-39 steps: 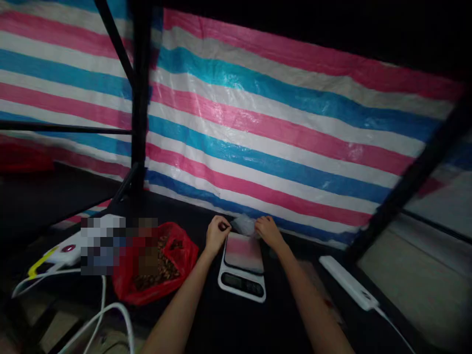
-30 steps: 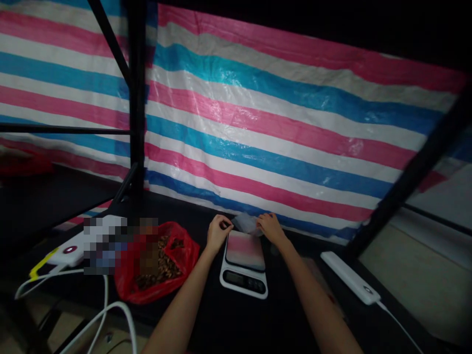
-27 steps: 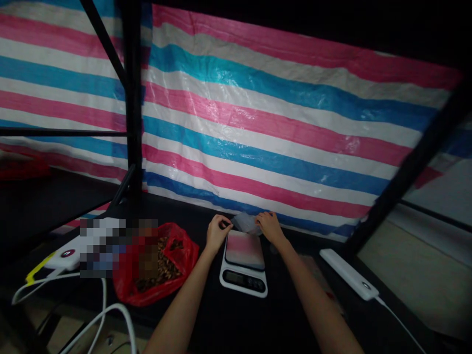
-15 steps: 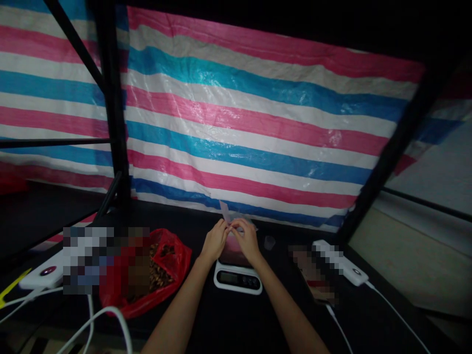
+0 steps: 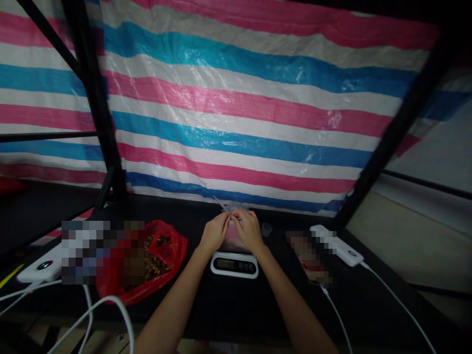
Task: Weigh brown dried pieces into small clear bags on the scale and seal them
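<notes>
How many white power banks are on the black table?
2 white power banks: one at the left of the table, partly behind a pixelated patch; one right of the digital scale. The patches may hide more.

We are in a makeshift work booth, not a finished room: a pink, blue and white striped tarpaulin [image 5: 236, 113] hangs behind a black metal post [image 5: 94, 98], above a dark bench [image 5: 236, 305] holding a digital scale [image 5: 234, 265] and, at right, a white power bank [image 5: 337, 246].
</notes>
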`<action>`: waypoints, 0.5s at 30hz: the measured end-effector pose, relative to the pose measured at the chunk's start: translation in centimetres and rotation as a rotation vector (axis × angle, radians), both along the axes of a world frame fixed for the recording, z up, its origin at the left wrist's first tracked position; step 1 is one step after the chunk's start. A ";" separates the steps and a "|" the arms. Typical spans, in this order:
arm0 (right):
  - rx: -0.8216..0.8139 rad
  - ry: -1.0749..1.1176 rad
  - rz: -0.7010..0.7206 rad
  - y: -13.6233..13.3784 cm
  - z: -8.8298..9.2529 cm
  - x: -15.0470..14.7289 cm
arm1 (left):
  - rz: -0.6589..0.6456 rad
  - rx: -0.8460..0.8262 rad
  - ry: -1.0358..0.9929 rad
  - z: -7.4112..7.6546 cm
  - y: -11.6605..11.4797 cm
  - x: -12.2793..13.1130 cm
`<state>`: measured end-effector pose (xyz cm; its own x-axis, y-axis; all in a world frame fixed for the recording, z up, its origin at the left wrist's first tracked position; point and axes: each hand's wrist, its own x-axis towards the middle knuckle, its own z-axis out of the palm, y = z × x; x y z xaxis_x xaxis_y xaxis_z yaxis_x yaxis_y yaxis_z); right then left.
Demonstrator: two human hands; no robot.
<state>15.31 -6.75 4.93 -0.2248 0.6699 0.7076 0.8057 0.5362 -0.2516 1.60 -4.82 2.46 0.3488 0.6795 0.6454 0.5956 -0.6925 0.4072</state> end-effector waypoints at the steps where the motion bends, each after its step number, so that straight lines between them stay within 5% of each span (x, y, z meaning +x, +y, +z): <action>1: 0.003 -0.004 -0.005 0.0 0.0 0.0 | -0.007 -0.006 -0.009 0.0 0.0 0.0; 15: -0.036 0.077 -0.255 0.1 -0.7 -0.7 | 0.067 -0.079 -0.060 0.0 -0.1 0.4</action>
